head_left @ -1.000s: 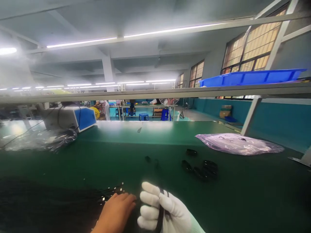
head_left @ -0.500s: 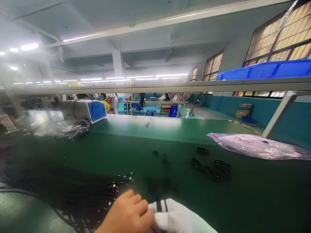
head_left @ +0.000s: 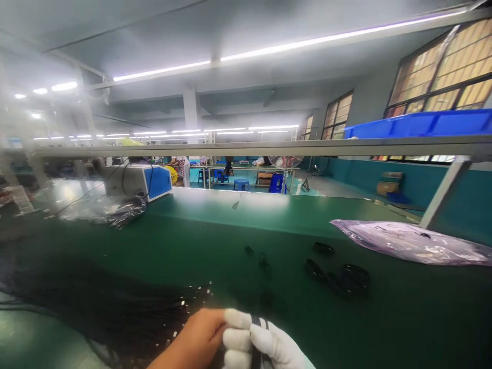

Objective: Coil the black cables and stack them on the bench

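Observation:
My left hand [head_left: 196, 335], bare, is at the bottom centre, its fingers curled and partly hidden behind the other hand. Against it, my right hand [head_left: 265, 341] in a white glove is closed around a black cable [head_left: 257, 353], with black bands across the gloved fingers. What the left fingers hold is hidden. A large bundle of black cables [head_left: 115, 302] with small pale tips lies just left of the hands. Several black coiled pieces [head_left: 355, 277] rest on the green table [head_left: 415, 318] to the right.
A clear plastic bag [head_left: 415, 241] lies at the right. Back left stand a blue and white machine [head_left: 157, 182] and crumpled plastic [head_left: 126, 210]. A shelf bar [head_left: 269, 148] crosses above the table, with a blue bin [head_left: 423, 124] on it. A person [head_left: 184, 169] is far off.
The gloved fingers have turned and now show curled in front of the left fingertips, around a black cable. The view has tilted up slightly, so the table things appear lower.

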`<state>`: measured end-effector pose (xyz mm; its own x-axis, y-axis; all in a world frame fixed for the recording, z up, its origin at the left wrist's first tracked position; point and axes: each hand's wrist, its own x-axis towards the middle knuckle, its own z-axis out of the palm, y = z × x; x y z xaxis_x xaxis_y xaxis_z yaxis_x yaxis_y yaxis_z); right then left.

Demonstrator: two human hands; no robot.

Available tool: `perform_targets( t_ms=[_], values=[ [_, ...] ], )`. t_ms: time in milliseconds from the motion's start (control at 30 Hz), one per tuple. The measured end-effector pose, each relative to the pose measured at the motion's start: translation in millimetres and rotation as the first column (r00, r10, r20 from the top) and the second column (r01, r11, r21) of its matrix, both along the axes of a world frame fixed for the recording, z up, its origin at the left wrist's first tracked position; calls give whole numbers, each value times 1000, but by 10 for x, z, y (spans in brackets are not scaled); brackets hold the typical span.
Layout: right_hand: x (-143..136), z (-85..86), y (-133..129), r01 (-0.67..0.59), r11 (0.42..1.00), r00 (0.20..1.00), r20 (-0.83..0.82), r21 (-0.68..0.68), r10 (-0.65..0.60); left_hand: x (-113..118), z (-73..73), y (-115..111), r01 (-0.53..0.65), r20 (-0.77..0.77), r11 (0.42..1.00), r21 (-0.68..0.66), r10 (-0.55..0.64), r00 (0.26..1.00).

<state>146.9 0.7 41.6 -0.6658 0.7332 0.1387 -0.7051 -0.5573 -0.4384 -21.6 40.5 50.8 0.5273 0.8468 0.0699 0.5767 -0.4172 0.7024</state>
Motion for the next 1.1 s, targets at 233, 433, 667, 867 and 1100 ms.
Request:
perform_targets(
  t_ms=[233, 433, 667, 867, 1100],
  values=[
    [354, 54, 230, 492, 867, 850, 255, -72, -461, 135, -147, -134, -81, -317, 883, 462, 250, 915],
    [380, 17, 243, 534, 845, 795, 361, -38, -487, 371, -261, -361, 76, -290, 689, 721, 201, 936],
    [153, -73, 107, 320, 945, 854, 411, 67, -318, 193, 150, -129, 290, -312, 414, 863, -15, 950],
    [7, 15, 87, -95, 995, 943, 325, 42, 76, 46, 338, 80, 431, -434, 597, 676, -150, 888],
    [1, -189, 86, -62, 994, 978, 195, -94, 79, -30, 260, 26, 87, -83, 602, 794, -34, 996]
  ],
)
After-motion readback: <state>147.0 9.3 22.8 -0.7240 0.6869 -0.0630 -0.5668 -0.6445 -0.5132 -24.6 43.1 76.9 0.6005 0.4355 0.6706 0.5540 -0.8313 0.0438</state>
